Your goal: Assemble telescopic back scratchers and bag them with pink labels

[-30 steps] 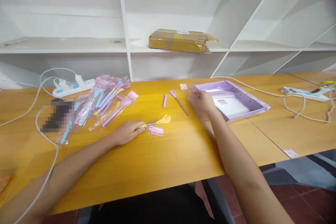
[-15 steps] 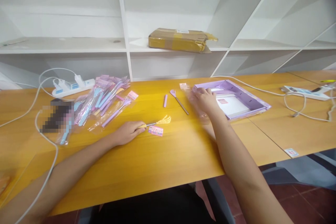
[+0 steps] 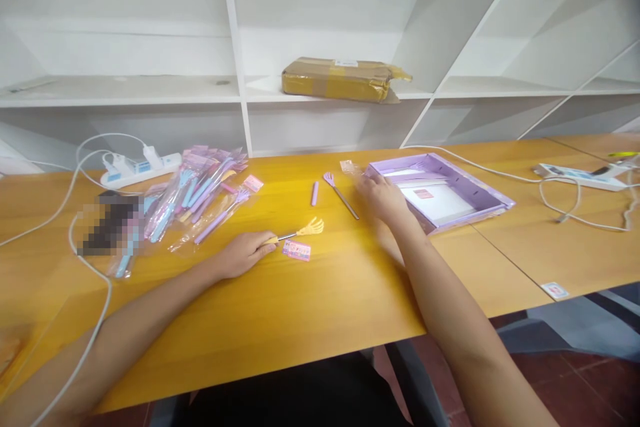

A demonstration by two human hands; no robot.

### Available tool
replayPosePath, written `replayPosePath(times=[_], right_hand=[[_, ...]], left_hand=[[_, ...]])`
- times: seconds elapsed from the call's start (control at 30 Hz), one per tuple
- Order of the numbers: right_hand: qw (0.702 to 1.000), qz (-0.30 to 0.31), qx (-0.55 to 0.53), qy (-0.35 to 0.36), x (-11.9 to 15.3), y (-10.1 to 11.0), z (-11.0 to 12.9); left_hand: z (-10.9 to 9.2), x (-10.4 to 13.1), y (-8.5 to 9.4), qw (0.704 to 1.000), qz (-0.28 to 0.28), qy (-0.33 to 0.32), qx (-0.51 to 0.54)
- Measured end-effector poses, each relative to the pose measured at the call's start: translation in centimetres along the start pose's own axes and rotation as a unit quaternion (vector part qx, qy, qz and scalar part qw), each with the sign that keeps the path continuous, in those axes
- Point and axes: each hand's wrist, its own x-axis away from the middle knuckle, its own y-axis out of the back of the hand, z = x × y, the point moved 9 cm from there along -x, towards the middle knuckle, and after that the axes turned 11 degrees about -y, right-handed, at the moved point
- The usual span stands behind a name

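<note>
My left hand [image 3: 246,253] rests on the table, closed around the handle of a yellow back scratcher [image 3: 311,227], whose claw points right. A pink card [image 3: 297,251] lies just below its metal rod. My right hand [image 3: 384,199] is at the left side of a purple box [image 3: 467,192]; its fingers are smeared by motion, and I cannot tell whether they hold anything. A clear plastic wrapper [image 3: 349,166] lies beside those fingers. Between my hands are a purple back scratcher [image 3: 342,196] with a bare metal rod and a loose purple handle sleeve [image 3: 315,193].
Several bagged back scratchers [image 3: 200,190] are heaped at the left, near a white power strip [image 3: 143,172]. Another power strip [image 3: 575,177] and loose cables lie at the right. A taped cardboard box [image 3: 340,79] sits on the white shelf behind the table.
My right hand has moved slightly left and down, away from the purple box's inside edge. The plastic near it no longer shows hanging below the hand. My left hand keeps its hold.
</note>
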Motion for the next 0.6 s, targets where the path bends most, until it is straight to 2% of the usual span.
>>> replayPosePath(times=[0.07, 0.1, 0.17, 0.23, 0.27, 0.33, 0.4, 0.5, 0.6], right_hand=[[0.996, -0.031, -0.079, 0.000, 0.6, 1.8, 1.5], [0.992, -0.023, -0.127, 0.010, 1.1, 2.2, 2.7], [0.969, 0.056, -0.231, 0.067, 2.6, 2.0, 6.4], [0.925, 0.168, -0.308, 0.142, 5.1, 1.2, 11.2], [0.904, 0.205, -0.333, 0.175, 6.6, 1.0, 13.4], [0.866, 0.239, -0.375, 0.227, 9.2, 1.0, 17.3], [0.831, 0.247, -0.423, 0.264, 11.4, 1.3, 20.1], [0.791, 0.251, -0.478, 0.287, 13.5, 1.7, 22.5], [0.770, 0.282, -0.519, 0.242, 13.9, 1.0, 23.0]], left_hand=[[0.1, 0.1, 0.2, 1.000, -0.008, 0.009, 0.002], [0.2, 0.2, 0.3, 1.000, -0.014, 0.014, 0.002], [0.5, 0.4, 0.4, 0.999, -0.025, 0.020, -0.002], [0.6, 0.6, 0.4, 0.999, -0.035, 0.012, -0.023], [0.5, 0.6, 0.4, 0.998, -0.039, -0.001, -0.043], [0.1, 0.7, 0.0, 0.994, -0.043, -0.038, -0.097], [-0.6, 0.8, -0.6, 0.984, -0.044, -0.079, -0.153], [-1.2, 1.1, -1.6, 0.970, -0.043, -0.113, -0.209], [-1.4, 1.2, -1.9, 0.962, -0.048, -0.112, -0.246]])
